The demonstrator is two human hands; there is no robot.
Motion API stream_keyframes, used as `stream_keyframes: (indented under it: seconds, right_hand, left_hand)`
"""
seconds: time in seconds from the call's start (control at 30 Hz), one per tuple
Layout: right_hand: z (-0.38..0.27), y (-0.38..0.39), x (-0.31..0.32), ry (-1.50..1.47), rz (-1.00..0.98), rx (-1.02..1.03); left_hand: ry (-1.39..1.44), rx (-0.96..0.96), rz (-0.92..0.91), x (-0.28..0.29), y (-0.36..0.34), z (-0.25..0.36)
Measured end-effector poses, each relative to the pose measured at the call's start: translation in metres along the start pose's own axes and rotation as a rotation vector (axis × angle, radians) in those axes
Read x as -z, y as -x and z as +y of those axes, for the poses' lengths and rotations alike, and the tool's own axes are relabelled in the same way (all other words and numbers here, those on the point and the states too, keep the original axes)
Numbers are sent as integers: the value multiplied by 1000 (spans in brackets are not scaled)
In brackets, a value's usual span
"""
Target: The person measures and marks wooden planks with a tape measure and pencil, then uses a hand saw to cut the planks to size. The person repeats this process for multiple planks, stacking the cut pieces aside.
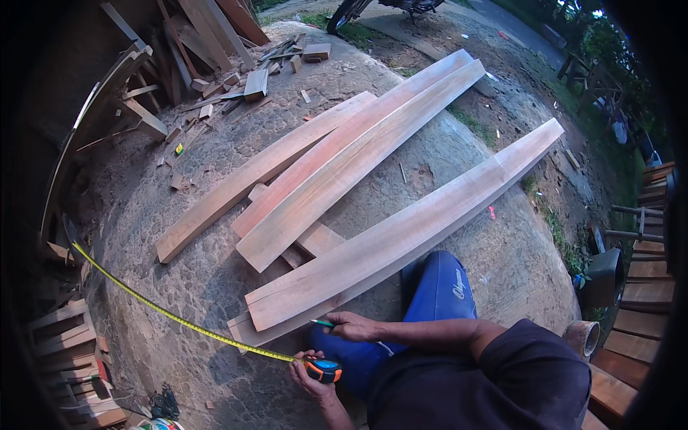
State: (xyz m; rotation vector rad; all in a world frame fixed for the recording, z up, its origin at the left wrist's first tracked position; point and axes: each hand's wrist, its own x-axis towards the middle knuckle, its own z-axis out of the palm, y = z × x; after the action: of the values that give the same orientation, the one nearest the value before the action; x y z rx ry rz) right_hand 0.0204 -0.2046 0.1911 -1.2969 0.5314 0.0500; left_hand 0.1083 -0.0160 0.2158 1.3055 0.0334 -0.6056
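My left hand (309, 378) grips an orange, black and blue tape measure (324, 370) near the bottom middle. Its yellow blade (179, 319) runs out leftward and up to the far left. My right hand (351, 326), just above, is closed on a green pencil (322, 322) pointing left. Beside it lies the nearest long pale plank (401, 236) on another board, its near end just left of the pencil. Farther off, more long planks (362, 154) lie diagonally over short crosspieces (319, 239).
Piled offcuts and leaning boards (201, 54) fill the upper left, more wood pieces (68, 337) the lower left. A motorcycle wheel (342, 18) stands at the top. Stacked boards (641, 294) line the right, beside a bucket (580, 337). My legs in blue trousers (441, 294) rest on rough concrete (502, 272).
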Motion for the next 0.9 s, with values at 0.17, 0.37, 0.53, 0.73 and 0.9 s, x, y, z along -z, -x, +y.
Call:
stream_keyframes:
  seconds: [0.17, 0.37, 0.53, 0.73, 0.9]
  right_hand:
    - [-13, 48, 23, 184, 181, 270]
    - [-9, 119, 86, -45, 360, 178]
    - [32, 139, 145, -224, 833, 111]
    - [49, 191, 345, -579, 1376, 203]
    - [61, 231, 444, -602, 1559, 174]
  left_hand:
    - [-132, 106, -338, -68, 31, -14]
    - [-413, 355, -790, -134, 24, -33]
    - [-732, 631, -1039, -167, -3, -42]
    - [-1119, 326, -1111, -149, -58, -12]
    - [-1233, 298, -1073, -158, -83, -3]
